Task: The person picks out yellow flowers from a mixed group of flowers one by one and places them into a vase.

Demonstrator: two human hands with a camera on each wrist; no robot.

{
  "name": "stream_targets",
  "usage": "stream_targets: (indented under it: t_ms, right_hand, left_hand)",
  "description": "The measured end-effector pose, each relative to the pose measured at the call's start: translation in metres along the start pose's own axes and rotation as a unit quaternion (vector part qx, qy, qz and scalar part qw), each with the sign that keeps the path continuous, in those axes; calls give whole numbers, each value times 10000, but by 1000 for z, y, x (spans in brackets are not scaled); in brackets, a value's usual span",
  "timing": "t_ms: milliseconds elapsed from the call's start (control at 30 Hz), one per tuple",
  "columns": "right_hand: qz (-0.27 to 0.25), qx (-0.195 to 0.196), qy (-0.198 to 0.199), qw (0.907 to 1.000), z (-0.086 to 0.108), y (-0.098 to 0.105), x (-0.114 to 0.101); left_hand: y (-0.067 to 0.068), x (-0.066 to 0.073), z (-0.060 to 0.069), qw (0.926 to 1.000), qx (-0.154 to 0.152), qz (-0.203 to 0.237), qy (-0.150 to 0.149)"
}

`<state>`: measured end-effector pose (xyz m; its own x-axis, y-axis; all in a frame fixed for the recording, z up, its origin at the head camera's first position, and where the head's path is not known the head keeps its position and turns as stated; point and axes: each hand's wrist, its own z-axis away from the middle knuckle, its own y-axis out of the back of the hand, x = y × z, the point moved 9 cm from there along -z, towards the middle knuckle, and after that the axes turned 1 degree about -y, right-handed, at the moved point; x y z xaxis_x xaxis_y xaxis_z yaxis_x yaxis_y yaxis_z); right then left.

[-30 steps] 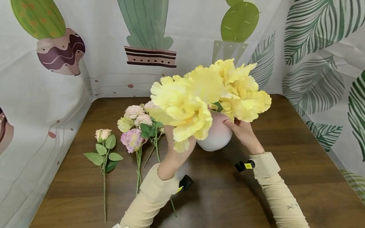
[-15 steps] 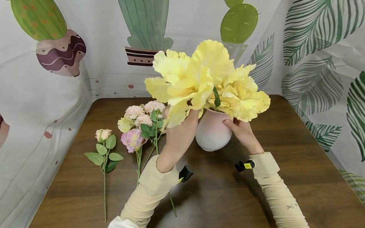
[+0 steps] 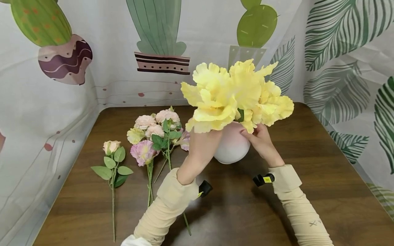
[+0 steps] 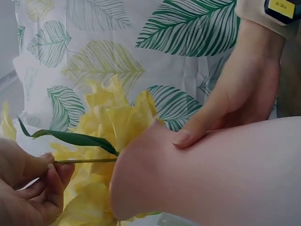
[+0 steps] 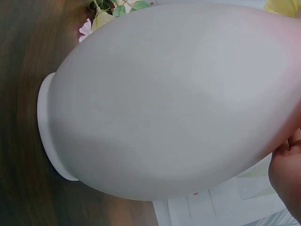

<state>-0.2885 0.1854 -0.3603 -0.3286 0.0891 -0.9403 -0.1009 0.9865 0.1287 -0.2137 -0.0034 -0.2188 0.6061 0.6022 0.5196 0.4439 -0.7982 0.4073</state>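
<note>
A vase point(image 3: 232, 147), pink at the neck and white below, stands upright on the table. My left hand point(image 3: 201, 148) pinches the thin green stem point(image 4: 84, 161) of a yellow flower point(image 3: 212, 106) just outside the vase's rim. In the left wrist view that stem runs into the mouth, with a long leaf point(image 4: 75, 137) beside it. My right hand point(image 3: 263, 143) grips the vase's neck, thumb on the near side; its other fingers are mostly hidden. A second yellow flower point(image 3: 274, 106) spreads over the rim on the right. The right wrist view is filled by the vase's body point(image 5: 169, 103).
Left of the vase lie pink peonies point(image 3: 154, 124), a purple-pink flower point(image 3: 144, 152) and a pale yellow one point(image 3: 135, 135) on long stems. Further left is a single peach rose point(image 3: 111, 147). Printed curtains point(image 3: 117, 44) hang behind the wooden table point(image 3: 77, 205).
The left hand's yellow flower first rose, then came down and shifted right over the vase, its stem now in the mouth. The right hand and vase have hardly moved.
</note>
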Motion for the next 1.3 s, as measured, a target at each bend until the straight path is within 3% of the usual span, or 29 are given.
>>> stream_targets:
  t_ms: [67, 167, 267, 467, 600, 667, 700, 800, 833, 900, 933, 967, 1000, 1133, 1300]
  right_hand:
    - [60, 40, -100, 9999, 1, 1, 1]
    - [204, 101, -428, 9988, 2, 2, 6]
    - [339, 140, -676, 9970, 3, 2, 8]
    - [175, 81, -646, 9977, 2, -1, 6]
    - [75, 58, -646, 9979, 1, -1, 5]
    - [87, 42, -710, 9974, 2, -1, 6]
    - [108, 38, -762, 9970, 2, -1, 6]
    - [217, 37, -943, 9953, 3, 0, 8]
    - [250, 50, -997, 9947, 3, 1, 9]
    - [286, 70, -1081, 9937, 3, 1, 9]
    - [316, 76, -1115, 9932, 4, 1, 10]
    - [301, 83, -1131, 9931, 4, 1, 10]
    - [294, 85, -1156, 9928, 4, 1, 10]
    - [271, 83, -1201, 9924, 4, 1, 10]
    - [297, 53, -1156, 9928, 4, 1, 11]
  left_hand:
    - [4, -4, -5, 9954, 138, 913, 270]
    - [10, -5, -12, 9845, 349, 1680, 351]
    - [15, -2, -17, 9829, 504, 1758, 218]
    - [19, -2, -16, 9811, 797, 1763, 50]
    - [18, -9, -18, 9587, 761, 2732, 226]
    - [19, -14, -17, 9551, 737, 2845, 378]
    - [18, -17, -17, 9402, 719, 3290, 519]
    - [16, -23, -15, 9448, 631, 3126, 752]
    - [16, -23, -15, 9498, 612, 2985, 717]
    - [14, -23, -14, 9530, 522, 2905, 683]
    - [15, -22, -14, 9670, 497, 2431, 571]
    - [14, -23, -13, 9686, 477, 2378, 552]
    - [14, -23, -12, 9745, 489, 2134, 483]
    - [13, -23, -10, 9790, 479, 1930, 452]
    - [10, -28, -11, 9818, 544, 1644, 780]
